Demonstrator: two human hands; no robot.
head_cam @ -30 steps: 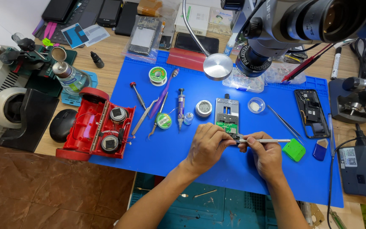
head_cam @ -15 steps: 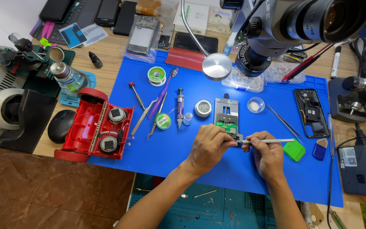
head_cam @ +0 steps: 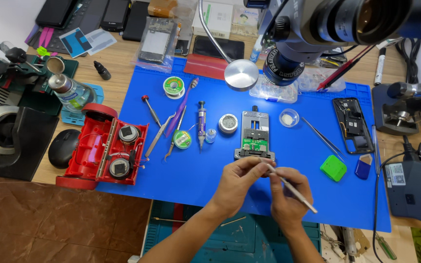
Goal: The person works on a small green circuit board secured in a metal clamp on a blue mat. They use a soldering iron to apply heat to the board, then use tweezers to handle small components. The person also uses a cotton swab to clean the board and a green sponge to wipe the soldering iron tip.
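Just below the metal board holder (head_cam: 254,136), the right hand (head_cam: 288,197) pinches slim steel tweezers (head_cam: 293,191) while the left hand (head_cam: 239,182) closes its fingertips around their tip. They look light, stiff and slippery, best gripped mid-shaft.

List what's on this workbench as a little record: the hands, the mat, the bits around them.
Surface: blue mat on a wooden bench
Left hand: fingertips meet the tool tip just below the metal board holder
Right hand: holds slim tweezers, tilted
Left of the holder: round tin, syringe tool, solder spool
Far left: opened red speaker
Right: green block, opened phone
Above: microscope
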